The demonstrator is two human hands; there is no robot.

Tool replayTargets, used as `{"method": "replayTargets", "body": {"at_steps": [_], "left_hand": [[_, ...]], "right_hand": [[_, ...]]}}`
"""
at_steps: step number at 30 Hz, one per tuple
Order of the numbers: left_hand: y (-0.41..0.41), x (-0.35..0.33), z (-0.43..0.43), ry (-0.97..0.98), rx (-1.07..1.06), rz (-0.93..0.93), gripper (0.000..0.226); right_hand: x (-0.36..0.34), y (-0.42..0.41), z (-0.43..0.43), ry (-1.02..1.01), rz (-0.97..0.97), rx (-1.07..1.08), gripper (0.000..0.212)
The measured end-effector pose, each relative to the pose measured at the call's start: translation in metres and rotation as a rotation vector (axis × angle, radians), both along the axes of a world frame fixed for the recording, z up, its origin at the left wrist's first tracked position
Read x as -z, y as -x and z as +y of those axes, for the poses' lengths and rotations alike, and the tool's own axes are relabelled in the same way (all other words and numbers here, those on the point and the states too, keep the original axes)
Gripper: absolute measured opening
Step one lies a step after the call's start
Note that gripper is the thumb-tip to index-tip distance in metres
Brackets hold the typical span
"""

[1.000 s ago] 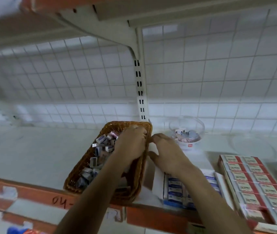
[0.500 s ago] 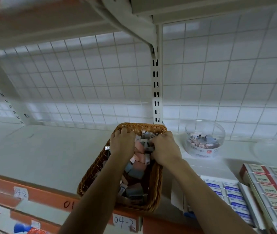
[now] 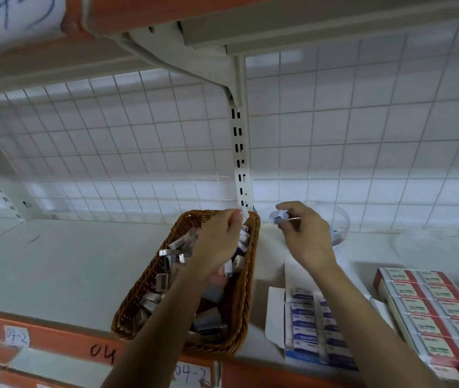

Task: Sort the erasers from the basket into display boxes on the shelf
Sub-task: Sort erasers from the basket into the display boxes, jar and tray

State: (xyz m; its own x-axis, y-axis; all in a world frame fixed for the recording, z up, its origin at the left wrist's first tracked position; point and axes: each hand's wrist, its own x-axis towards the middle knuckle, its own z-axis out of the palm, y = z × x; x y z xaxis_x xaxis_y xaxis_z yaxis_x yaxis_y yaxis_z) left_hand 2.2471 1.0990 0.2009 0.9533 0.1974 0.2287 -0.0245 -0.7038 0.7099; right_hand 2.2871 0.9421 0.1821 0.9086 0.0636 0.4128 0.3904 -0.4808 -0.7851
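**One eraser out, a whole basket to go**

Watching my feed: the eraser (image 3: 275, 218) that matters is a small pale one, pinched between the thumb and fingertips of the right hand (image 3: 306, 239). It's up in the air just right of the basket (image 3: 138, 298), near the back of the shelf (image 3: 68, 270) and not in any box yet.

The left hand (image 3: 217, 242) is over the basket with its fingers curled down into the pile. I can't tell if it's got anything.

Progress-wise I'd say early-to-middle. The basket looks well stocked, so most of the sorting is left.

Count:
- One basket, with too many loose erasers jumbled in it to count.
- Two open display boxes, a blue display box (image 3: 303, 326) and a red display box (image 3: 429, 312), both showing two columns of packs.
- One clear tub (image 3: 340, 222) behind the right hand with a few bits inside.
- One eraser in hand.
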Motion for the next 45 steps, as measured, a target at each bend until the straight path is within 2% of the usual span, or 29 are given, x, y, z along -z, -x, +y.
{"method": "replayTargets", "body": {"at_steps": [2, 3, 5, 7, 12, 19, 25, 28, 32, 35, 39, 42, 45], "left_hand": [[0.004, -0.006, -0.017, 0.463, 0.040, 0.132, 0.023], [0.005, -0.006, -0.023, 0.631, 0.048, 0.174, 0.022], [0.004, -0.006, -0.032, 0.796, 0.050, 0.220, 0.024], [0.003, -0.007, -0.042, 0.850, 0.048, 0.225, 0.019], [0.001, -0.005, -0.064, 0.743, 0.068, 0.231, 0.024], [0.002, 0.004, -0.104, 0.637, 0.122, 0.192, 0.020], [0.005, 0.008, -0.142, 0.824, 0.181, 0.182, 0.020], [0.007, 0.008, -0.162, 0.840, 0.227, 0.197, 0.017], [0.010, 0.011, -0.193, 0.820, 0.338, 0.196, 0.004], [0.012, 0.013, -0.213, 0.819, 0.406, 0.221, 0.011], [0.014, 0.015, -0.226, 0.670, 0.460, 0.236, 0.011], [0.011, 0.022, -0.227, 0.556, 0.396, 0.164, 0.011], [0.006, 0.034, -0.224, 0.258, 0.355, 0.014, 0.012]], "right_hand": [[-0.001, -0.005, -0.015, -0.011, -0.015, 0.053, 0.020], [0.000, -0.008, -0.022, -0.009, -0.019, 0.082, 0.021], [0.001, -0.012, -0.036, 0.024, -0.007, 0.130, 0.025], [0.002, -0.012, -0.048, 0.067, 0.035, 0.145, 0.029], [0.001, -0.003, -0.071, 0.105, 0.174, 0.094, 0.040], [-0.003, 0.027, -0.100, 0.051, 0.108, -0.114, 0.057], [-0.003, 0.042, -0.130, -0.024, 0.113, -0.078, 0.043], [-0.002, 0.049, -0.152, -0.113, 0.133, -0.015, 0.038], [0.002, 0.055, -0.180, -0.231, 0.218, 0.039, 0.018], [0.003, 0.061, -0.198, -0.235, 0.262, 0.051, 0.030], [0.004, 0.073, -0.217, -0.221, 0.269, 0.054, 0.037], [0.001, 0.087, -0.230, -0.164, 0.282, 0.007, 0.037], [-0.003, 0.103, -0.234, 0.088, 0.319, -0.158, 0.033]]}}
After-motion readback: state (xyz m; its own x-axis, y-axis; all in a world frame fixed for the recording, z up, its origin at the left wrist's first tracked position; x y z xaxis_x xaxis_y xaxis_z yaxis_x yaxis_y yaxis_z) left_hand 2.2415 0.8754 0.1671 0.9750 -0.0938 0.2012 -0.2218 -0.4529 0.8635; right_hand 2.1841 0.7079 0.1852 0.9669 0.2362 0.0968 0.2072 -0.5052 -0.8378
